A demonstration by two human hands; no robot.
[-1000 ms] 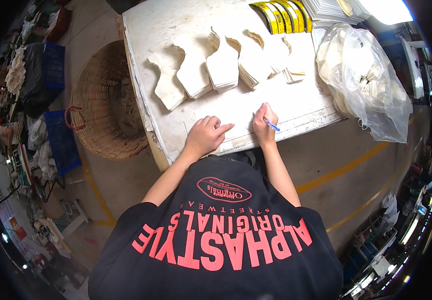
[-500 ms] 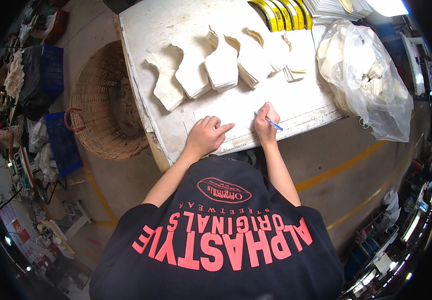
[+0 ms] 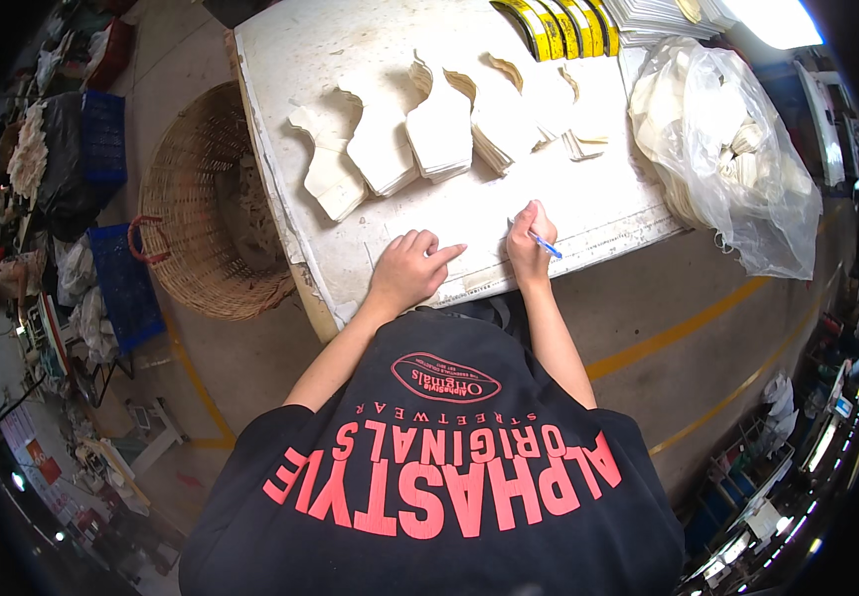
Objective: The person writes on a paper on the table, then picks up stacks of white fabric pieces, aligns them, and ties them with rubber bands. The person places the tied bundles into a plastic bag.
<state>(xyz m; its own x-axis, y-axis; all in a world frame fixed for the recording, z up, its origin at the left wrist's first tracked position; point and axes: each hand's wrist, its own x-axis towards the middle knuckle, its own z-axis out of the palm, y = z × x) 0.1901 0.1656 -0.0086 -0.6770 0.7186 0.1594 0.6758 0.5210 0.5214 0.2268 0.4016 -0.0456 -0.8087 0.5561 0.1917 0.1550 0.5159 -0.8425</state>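
Note:
A blue pen (image 3: 549,247) is gripped in my right hand (image 3: 526,246), near the front edge of the white table (image 3: 295,60). The pen slants across the closed fingers, and its tip is hard to make out against the bright surface. To its left, my left hand (image 3: 409,270) rests on the table, index finger stretched toward the right hand and the other fingers loosely bent, holding nothing. Glare hides whether a white piece lies under the hands. Beyond them stand several stacks of cream, curved-edged cut pieces (image 3: 439,134), with a smaller stack (image 3: 584,147) at the right.
A wicker basket (image 3: 176,253) stands on the floor against the table's left side. A clear plastic bag (image 3: 767,209) of cream pieces sits at the right edge. Yellow-and-black curved pieces (image 3: 555,30) lie at the back beside stacked sheets (image 3: 663,20). Blue crates (image 3: 121,278) stand farther left.
Hardly anything differs. Both hands keep their places and the pen stays in the right hand; the view has shifted very slightly.

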